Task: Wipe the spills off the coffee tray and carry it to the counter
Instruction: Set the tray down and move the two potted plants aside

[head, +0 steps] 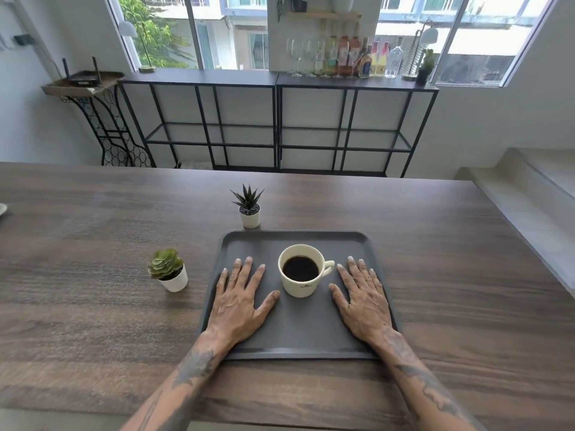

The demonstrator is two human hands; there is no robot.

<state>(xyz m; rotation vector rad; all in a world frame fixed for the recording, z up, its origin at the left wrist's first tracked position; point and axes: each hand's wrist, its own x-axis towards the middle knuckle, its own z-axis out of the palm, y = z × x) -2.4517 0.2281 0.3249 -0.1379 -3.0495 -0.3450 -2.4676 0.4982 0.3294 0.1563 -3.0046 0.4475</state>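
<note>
1. The tray point(298, 334), dark grey with rounded corners, sits low in the centre of the frame on a wood table point(93, 306), its near edge close to the table's near edge.
2. The left hand point(239, 300) lies flat on the tray's left half, palm down, fingers spread wide, gripping nothing.
3. The right hand point(364, 298) mirrors it on the tray's right half, palm down, fingers splayed, nothing in its grasp either.
4. Between the two hands stands a cream cup point(301, 270) of black coffee, upright, its handle pointing right toward the right index finger; whether they touch, I cannot tell.
5. I can make out no spill on the tray's surface from here.
6. Just beyond the tray's far left corner is a spiky plant point(249, 206) in a white pot.
7. Left of the tray, near but apart, is a rosette plant point(169, 270) in a tilted-looking white pot.
8. In the upper part of the frame, black shelves point(280, 126) run under the windows, with bottles point(357, 57) and wine glasses on top at upper right.
</note>
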